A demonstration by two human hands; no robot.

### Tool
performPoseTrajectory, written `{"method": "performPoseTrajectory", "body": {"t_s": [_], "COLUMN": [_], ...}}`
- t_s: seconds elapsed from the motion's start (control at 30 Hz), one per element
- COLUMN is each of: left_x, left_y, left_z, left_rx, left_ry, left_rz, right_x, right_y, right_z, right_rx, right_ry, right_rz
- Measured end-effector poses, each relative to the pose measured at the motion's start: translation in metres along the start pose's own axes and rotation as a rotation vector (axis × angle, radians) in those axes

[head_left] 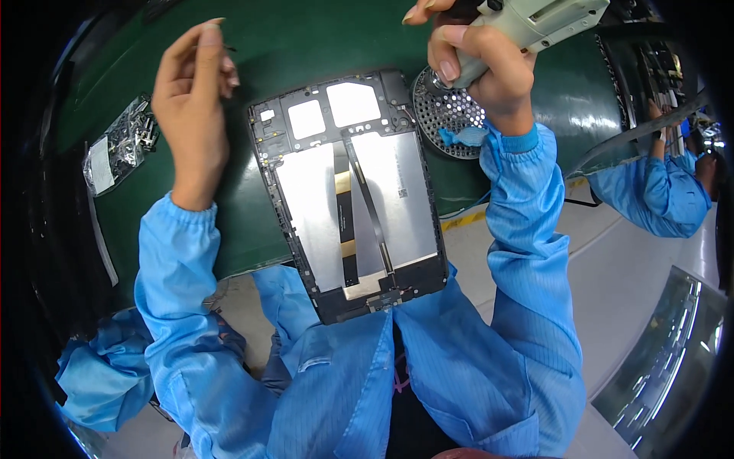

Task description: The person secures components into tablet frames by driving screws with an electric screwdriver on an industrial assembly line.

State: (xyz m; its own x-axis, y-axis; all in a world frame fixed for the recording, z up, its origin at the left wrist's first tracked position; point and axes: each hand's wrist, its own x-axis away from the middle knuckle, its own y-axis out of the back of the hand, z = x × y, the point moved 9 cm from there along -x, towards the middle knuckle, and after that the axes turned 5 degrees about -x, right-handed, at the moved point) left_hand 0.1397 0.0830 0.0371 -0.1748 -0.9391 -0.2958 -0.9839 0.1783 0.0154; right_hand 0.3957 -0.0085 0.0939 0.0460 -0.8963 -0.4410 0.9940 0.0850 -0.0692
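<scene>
A tablet-like device (391, 191) lies with its inside showing, near the table's front edge. It has a black frame, silvery panels and dark flat cables. My right hand (493, 65) is wrapped round a pale power screwdriver (527, 34) to the right of the device's far end. Below that hand sits a round perforated metal plate (455, 115), with a scrap of blue material on it. Left of the device, my left hand (195, 99) is raised with thumb and fingers drawn together. A small dark bit shows by its fingertips, too small to name.
The green table (306, 38) spreads out beneath these things. A clear bag of small metal parts (122, 145) lies at the left. A grey cable (650, 138) curves at the right. Another person in blue sleeves (657, 191) works far right, and more blue cloth (107, 375) shows lower left.
</scene>
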Motion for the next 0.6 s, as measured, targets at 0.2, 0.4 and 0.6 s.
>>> {"method": "performPoseTrajectory", "body": {"t_s": [0.2, 0.4, 0.6], "left_x": [-0.008, -0.008, -0.008], "left_y": [0.008, 0.01, 0.009], "left_z": [0.003, 0.012, 0.009], "left_rx": [-0.027, -0.034, -0.086], "left_ry": [0.032, 0.08, 0.044], "left_rz": [-0.014, -0.026, -0.03], "right_x": [0.005, 0.003, 0.005], "right_y": [-0.002, -0.004, -0.003], "right_z": [0.001, 0.003, 0.001], "right_rx": [0.02, 0.111, 0.074], "right_ry": [0.117, 0.114, 0.103], "right_rz": [0.117, 0.123, 0.078]}}
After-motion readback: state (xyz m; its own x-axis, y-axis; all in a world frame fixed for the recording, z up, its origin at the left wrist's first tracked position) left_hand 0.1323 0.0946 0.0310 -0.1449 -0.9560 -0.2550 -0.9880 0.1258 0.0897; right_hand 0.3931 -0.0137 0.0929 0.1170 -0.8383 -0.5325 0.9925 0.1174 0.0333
